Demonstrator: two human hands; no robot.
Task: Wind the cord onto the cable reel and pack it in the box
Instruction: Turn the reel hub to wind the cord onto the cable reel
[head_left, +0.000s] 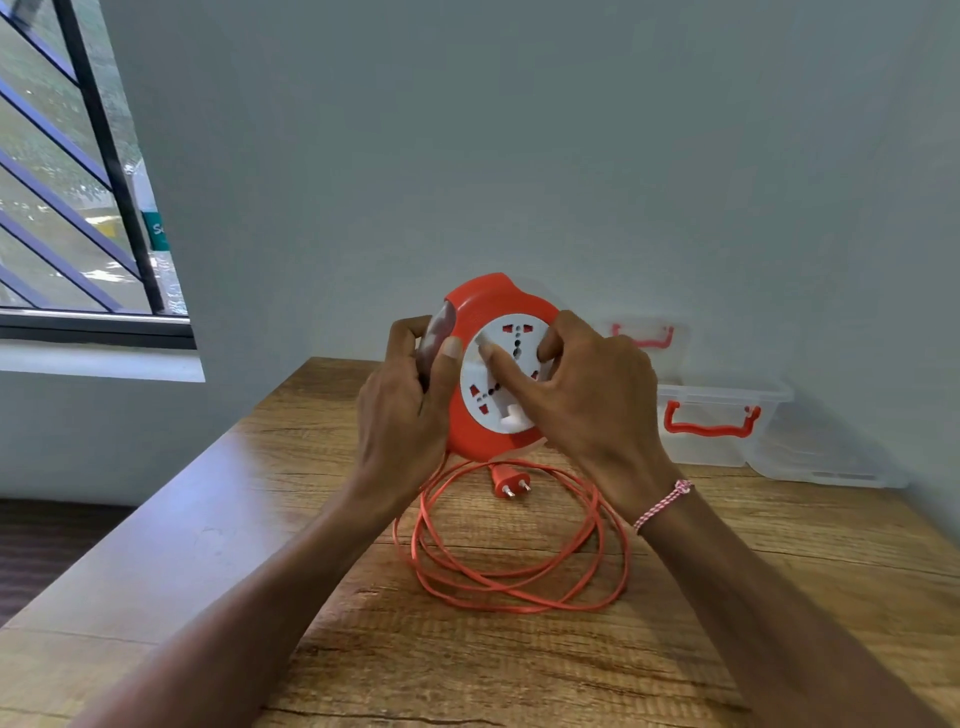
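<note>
Our left fingers (408, 332) are curling round the left edge of the round orange plastic cable reel (475, 306), and the thumb is pressing on its front rim, so our left hand (402, 410) is clamping the reel on edge with its front facing us. We cannot tell whether its lower edge is touching the brown wooden table (519, 670). Our right hand (587, 400) is lying over the reel's white socket face (511, 332); the forefinger is stretching across that face while the other fingers are curling onto its right rim and gripping it. The thin orange cord (511, 587) is hanging from the reel's underside and lying in loose loops on the table just below our hands. Its orange two-pin plug (508, 480) is resting inside the loops. A clear plastic box with a red handle (717, 415) is standing at the table's far right against the grey wall (519, 156), apart from the reel, with a second clear container (678, 345) showing behind it. We are wearing a pink-and-white braided band (662, 504) on our right wrist.
</note>
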